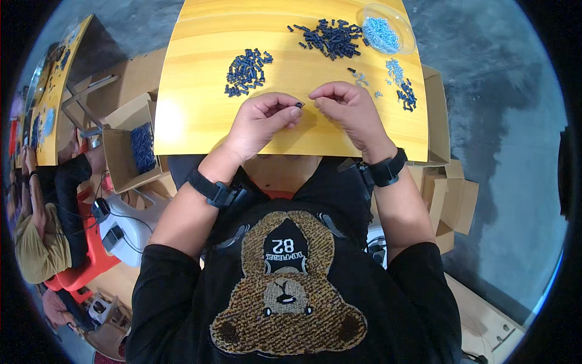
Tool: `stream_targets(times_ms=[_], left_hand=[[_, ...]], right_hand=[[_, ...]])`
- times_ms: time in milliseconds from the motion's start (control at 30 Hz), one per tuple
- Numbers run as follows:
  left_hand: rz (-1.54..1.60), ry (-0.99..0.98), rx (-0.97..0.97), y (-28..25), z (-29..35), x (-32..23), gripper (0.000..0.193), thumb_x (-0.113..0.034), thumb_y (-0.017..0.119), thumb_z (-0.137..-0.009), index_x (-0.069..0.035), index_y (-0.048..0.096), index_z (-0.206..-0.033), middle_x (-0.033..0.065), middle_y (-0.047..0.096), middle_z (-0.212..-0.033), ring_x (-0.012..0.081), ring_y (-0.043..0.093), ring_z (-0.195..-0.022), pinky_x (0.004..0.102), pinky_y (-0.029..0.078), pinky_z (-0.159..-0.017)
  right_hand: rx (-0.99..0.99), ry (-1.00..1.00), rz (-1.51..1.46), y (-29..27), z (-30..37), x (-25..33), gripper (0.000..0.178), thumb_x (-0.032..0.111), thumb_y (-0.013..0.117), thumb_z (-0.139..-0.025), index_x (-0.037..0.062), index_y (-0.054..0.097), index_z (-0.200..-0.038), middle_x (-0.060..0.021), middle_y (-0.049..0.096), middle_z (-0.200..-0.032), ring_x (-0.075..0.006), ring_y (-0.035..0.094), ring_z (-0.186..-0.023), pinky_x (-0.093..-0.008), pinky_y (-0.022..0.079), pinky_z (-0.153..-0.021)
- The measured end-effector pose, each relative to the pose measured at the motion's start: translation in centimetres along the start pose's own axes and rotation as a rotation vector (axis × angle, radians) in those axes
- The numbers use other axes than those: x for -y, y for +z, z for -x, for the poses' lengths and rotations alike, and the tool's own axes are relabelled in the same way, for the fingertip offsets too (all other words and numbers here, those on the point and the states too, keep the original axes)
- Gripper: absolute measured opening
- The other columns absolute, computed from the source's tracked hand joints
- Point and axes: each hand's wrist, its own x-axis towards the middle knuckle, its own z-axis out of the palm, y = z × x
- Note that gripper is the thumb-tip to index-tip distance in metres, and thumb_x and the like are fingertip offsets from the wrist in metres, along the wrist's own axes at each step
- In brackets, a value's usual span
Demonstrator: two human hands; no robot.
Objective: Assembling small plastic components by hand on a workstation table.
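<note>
While the left hand [262, 121] pinches a small dark piece [299, 105] between thumb and forefinger, the right hand [354, 115] sits just beside it, apart from it. Both over the near half of the yellow wooden surface [194, 115], midway between its left and right edges. Right thumb and forefinger brought close together; whether anything tiny is gripped there cannot be told at this range. Black bands [210, 188] on both wrists.

Loose pile of dark pieces [247, 73] beyond the left hand, toward the surface's left edge. Larger dark heap [333, 40] near the far edge, right of middle. Round clear dish [407, 37] at the far right corner, filled with small silvery parts [381, 34]. Down the right edge: a silvery cluster [394, 70], then a short dark cluster [407, 96] just nearer. A few silvery bits [361, 79] scattered beyond the right hand. Beside the surface's left edge, below it, an open cardboard box [118, 159] with dark blue pieces [143, 148] inside
</note>
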Motion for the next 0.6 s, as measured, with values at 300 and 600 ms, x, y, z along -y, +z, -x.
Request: stream_targets(times_ms=[300, 600], left_hand=[[-0.02, 0.027, 0.015, 0.0, 0.1, 0.0, 0.017, -0.008, 0.062, -0.086, 0.002, 0.062, -0.1, 0.0021, 0.063, -0.082, 0.0076, 0.057, -0.071, 0.021, 0.048, -0.068], [-0.102, 0.004, 0.015, 0.3, 0.2, -0.4, 0.017, -0.008, 0.061, -0.087, 0.002, 0.061, -0.1, 0.0036, 0.062, -0.084, 0.0089, 0.055, -0.072, 0.0224, 0.047, -0.067]], right_hand=[[0.035, 0.033, -0.098, 1.2, 0.3, 0.7, 0.012, 0.009, 0.066, -0.082, 0.0003, 0.066, -0.089, 0.0013, 0.063, -0.077, -0.0041, 0.053, -0.068, -0.0186, 0.043, -0.061], [0.029, -0.013, -0.023, 1.6, 0.1, 0.3, 0.009, 0.008, 0.065, -0.081, 0.0002, 0.068, -0.085, 0.0007, 0.063, -0.075, -0.0044, 0.053, -0.067, -0.0195, 0.044, -0.062]])
